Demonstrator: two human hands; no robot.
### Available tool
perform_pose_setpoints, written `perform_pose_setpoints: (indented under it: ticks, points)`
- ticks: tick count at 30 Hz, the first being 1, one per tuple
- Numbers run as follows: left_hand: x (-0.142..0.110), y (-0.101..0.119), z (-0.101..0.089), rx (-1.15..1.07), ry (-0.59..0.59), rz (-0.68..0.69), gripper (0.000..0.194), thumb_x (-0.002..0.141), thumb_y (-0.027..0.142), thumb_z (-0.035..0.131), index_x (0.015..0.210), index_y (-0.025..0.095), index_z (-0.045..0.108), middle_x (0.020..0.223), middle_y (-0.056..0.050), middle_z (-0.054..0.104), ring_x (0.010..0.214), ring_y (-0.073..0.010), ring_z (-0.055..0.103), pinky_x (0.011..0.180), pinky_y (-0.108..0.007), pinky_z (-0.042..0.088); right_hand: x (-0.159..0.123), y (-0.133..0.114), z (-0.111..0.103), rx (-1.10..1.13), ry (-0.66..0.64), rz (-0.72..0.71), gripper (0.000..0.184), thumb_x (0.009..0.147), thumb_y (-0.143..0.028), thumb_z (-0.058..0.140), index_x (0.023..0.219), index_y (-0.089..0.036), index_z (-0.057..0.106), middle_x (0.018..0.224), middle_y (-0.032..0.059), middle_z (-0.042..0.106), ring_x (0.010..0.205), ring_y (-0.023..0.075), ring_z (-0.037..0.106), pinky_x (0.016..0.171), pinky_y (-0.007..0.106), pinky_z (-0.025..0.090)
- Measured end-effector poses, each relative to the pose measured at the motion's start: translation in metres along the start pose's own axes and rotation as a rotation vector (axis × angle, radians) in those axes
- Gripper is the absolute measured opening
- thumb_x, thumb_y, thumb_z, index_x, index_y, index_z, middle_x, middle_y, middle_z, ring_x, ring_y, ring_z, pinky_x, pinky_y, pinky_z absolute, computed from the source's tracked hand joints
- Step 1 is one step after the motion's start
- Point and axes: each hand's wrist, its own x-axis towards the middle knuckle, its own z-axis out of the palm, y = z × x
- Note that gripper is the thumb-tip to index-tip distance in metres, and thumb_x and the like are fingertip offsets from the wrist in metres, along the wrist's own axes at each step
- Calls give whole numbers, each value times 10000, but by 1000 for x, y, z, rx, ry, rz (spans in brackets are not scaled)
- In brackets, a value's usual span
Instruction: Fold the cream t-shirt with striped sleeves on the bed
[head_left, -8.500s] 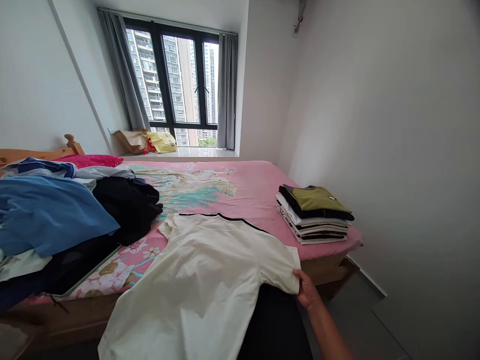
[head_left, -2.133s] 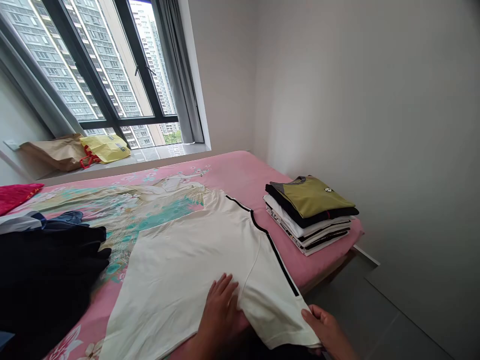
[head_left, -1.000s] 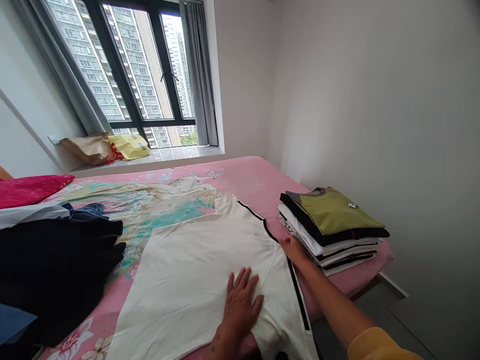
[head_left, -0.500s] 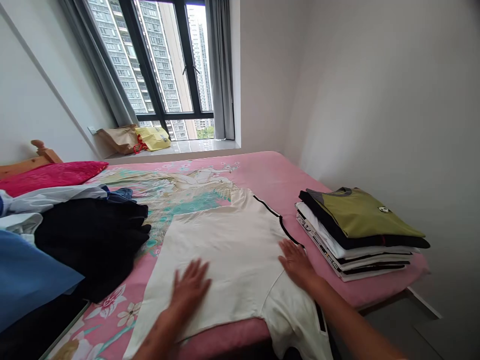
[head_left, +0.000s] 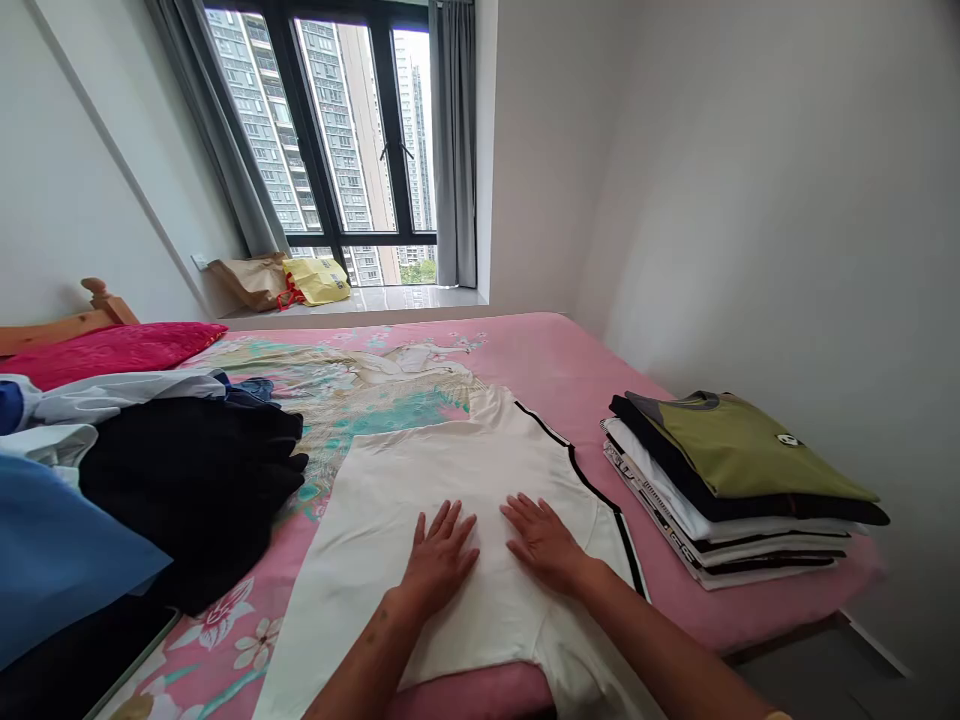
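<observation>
Fingers (head_left: 420,530) slightly spread, left hand (head_left: 439,560) and right hand (head_left: 546,545) rest on a white shirt (head_left: 397,465) lying sideways, the right nearer its collar (head_left: 587,476).

- The white shirt (head_left: 397,490), which had hung hem-first off the near edge of the bed (head_left: 540,355), had been turned, its black-trimmed neckline (head_left: 587,482) facing the stack of folded clothes (head_left: 750,460).
- The right hand (head_left: 546,546) had left the sleeve (head_left: 577,655) and settled flat on the shirt's body.
- The left hand (head_left: 439,556) had come into view and moved near it.
</observation>
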Motion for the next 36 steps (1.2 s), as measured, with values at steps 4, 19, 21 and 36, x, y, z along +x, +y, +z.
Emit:
perform_pose_setpoints:
  ticks: [4,19,21,36]
  points:
    - [-11,-68,2,82,-5,-369,572,892,469,301,1421,252,275,1513,-33,210,1399,-226,138,1114,-521,30,-3,51,4,-89,-40,329,567,920,-406,231,1439,-178,238,1514,41,168,1392,180,121,1126,430,49]
    - [97,-98,0,34,-85,-287,566,880,557,230,1411,363,249,1525,31,130,1409,-239,64,1063,-621,-35,141,52,24,-68,-164,275,605,904,-511,137,1459,-270,109,1533,-21,47,1401,187,-12,1087,532,-62]
    - [112,-129,-1,64,-67,-345,589,868,588,225,1415,372,225,1529,30,110,1410,-245,40,1045,-643,-50,159,74,24,-100,-147,311,609,894,-556,123,1453,-315,97,1533,-42,19,1398,211,-55,1060,595,-59]
    - [151,-234,0,169,344,-411,500,888,461,330,1344,272,416,1472,-63,322,1373,-256,218,1077,-616,8,214,134,29,-208,165,458,627,889,-583,168,1423,-264,250,1513,37,185,1383,264,102,1042,644,78]
